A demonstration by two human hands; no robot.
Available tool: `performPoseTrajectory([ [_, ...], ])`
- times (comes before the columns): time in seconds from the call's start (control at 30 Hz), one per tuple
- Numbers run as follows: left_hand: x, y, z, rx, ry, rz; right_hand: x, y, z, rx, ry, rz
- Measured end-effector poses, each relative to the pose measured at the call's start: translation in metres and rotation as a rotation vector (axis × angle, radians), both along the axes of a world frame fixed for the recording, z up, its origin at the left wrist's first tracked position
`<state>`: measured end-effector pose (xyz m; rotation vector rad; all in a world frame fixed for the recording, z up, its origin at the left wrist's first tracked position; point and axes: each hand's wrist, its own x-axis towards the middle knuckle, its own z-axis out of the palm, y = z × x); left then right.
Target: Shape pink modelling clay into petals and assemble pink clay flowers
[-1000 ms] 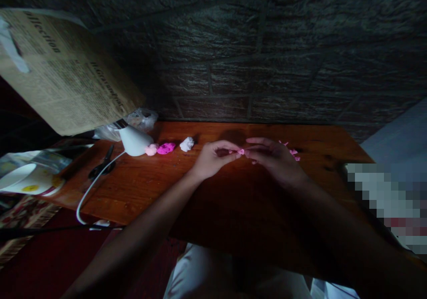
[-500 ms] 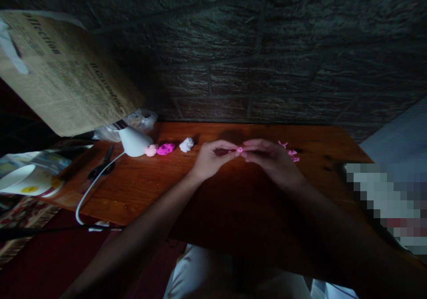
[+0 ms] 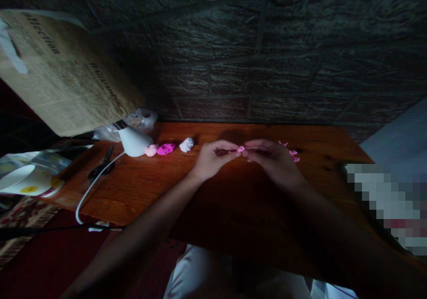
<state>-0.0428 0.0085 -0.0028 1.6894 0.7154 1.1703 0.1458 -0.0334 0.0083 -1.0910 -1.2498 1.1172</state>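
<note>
We are holding the pink bit (image 3: 240,149) over the table (image 3: 140,192), our left hand (image 3: 211,159) pinching it from the left and our right hand (image 3: 273,159) from the right, neither lying nearer; we are not making out its long axis

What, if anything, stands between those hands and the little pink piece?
Nothing visible: the left hand and right hand meet at the little pink piece. The white lump lies left of the left hand, not between them.
</note>
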Motion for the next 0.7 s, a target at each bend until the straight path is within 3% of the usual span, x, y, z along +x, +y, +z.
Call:
performPoseTrajectory([
  [0.7,-0.0008,0.0003,-0.0007,0.029,-0.014,-0.001,0.0004,0.0009,0.0005,-0.027,-0.012,-0.022],
])
